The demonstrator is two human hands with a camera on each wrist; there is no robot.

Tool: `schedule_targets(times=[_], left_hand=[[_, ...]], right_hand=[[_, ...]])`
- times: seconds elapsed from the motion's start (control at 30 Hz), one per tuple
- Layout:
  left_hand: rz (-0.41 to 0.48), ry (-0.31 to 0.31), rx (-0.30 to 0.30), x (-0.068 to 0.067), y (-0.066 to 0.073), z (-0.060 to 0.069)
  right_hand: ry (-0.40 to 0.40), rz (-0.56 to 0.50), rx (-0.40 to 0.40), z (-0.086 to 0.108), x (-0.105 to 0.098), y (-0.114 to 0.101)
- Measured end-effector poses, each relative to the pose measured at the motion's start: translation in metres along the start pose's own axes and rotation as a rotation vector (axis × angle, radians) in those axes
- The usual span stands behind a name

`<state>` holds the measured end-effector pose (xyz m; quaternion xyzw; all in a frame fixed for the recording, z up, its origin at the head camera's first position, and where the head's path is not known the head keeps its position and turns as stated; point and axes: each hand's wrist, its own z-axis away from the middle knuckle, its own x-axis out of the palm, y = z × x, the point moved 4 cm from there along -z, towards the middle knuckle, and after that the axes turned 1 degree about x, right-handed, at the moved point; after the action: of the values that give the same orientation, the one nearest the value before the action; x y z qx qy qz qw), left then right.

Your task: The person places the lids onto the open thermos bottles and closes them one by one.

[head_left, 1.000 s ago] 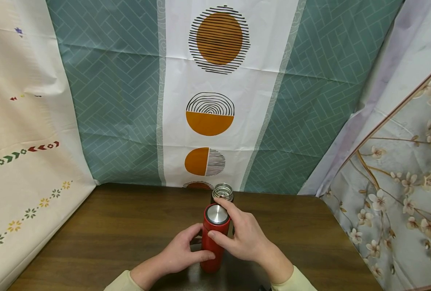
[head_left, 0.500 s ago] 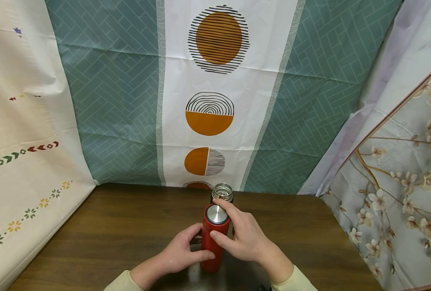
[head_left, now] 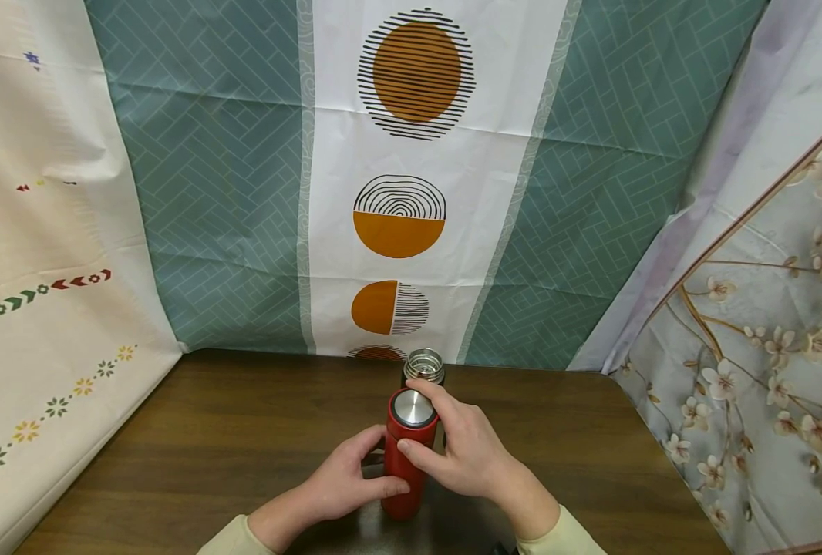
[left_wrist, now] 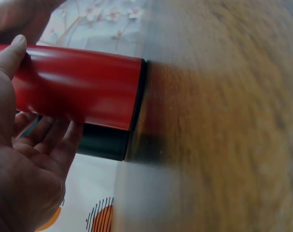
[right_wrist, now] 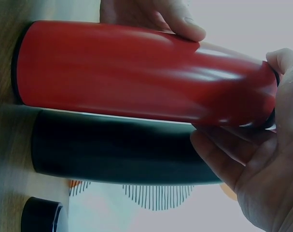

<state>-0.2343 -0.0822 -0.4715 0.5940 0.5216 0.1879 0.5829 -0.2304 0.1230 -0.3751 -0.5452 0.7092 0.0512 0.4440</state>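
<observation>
A red bottle [head_left: 404,478] with a silver-topped lid [head_left: 413,408] stands upright on the table. My left hand [head_left: 345,478] grips its body from the left, thumb across the front. Round its upper part curls my right hand [head_left: 469,451], thumb on the near side and a finger at the lid's rim. Right behind it stands a dark bottle [right_wrist: 122,147] with an uncapped metal mouth [head_left: 424,364]. In the left wrist view the red bottle [left_wrist: 83,87] rests with its black base on the table, the left hand [left_wrist: 30,159] around it.
Beside the dark bottle a small black cap-like piece [right_wrist: 41,215] stands on the wooden table [head_left: 244,408]. Patterned cloths [head_left: 230,193] hang behind and at both sides of the table. A small dark thing shows at the front edge, by the right sleeve [head_left: 560,536].
The right thumb has shifted slightly on the red bottle. Both hands and both bottles otherwise keep their places.
</observation>
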Motion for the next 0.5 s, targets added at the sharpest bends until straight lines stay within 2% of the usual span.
schedule_targets(times=[0.5], left_hand=[[0.025, -0.004, 0.003, 0.0007, -0.0017, 0.0001]], right_hand=[[0.016, 0.009, -0.015, 0.0007, 0.0013, 0.0003]])
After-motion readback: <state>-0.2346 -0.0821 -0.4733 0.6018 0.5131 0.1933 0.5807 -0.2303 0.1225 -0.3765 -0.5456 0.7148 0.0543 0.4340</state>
